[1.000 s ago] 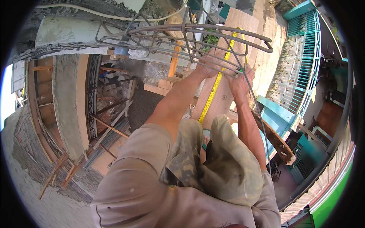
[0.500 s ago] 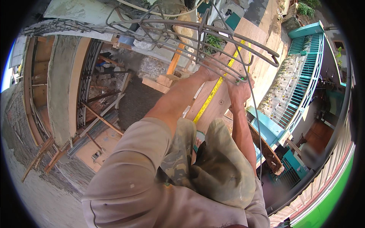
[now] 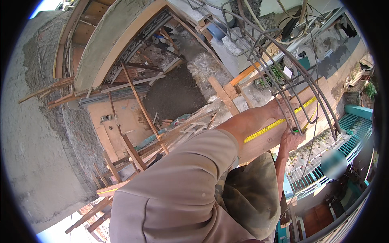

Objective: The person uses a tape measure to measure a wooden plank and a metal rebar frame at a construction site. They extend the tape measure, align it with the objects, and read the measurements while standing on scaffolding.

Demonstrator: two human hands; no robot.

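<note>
A yellow tape measure (image 3: 263, 130) lies stretched along a brown plywood board (image 3: 257, 149). Its strip doubles back near the far end and runs down to my right hand (image 3: 289, 142). That hand is closed, with a bit of green and dark casing showing at its fingers. Across the board, my left hand (image 3: 277, 108) rests at the tape's far stretch. Its fingers are partly hidden behind a cage of bent steel rebar (image 3: 300, 67), so their pose is unclear. The rebar hangs over both hands, its hooked ends reaching past them to the right.
A deep opening with a dark sand heap (image 3: 174, 95) lies left, beside a concrete beam (image 3: 101, 38) and loose timbers (image 3: 133, 152). A teal railing (image 3: 352, 125) stands below right. Potted plants (image 3: 275, 75) sit beyond the rebar. A thin cable (image 3: 310, 160) hangs by my right arm.
The view has swung left, so the board, rebar and both hands now appear farther right and lower. Both hands stay by the tape on the board.
</note>
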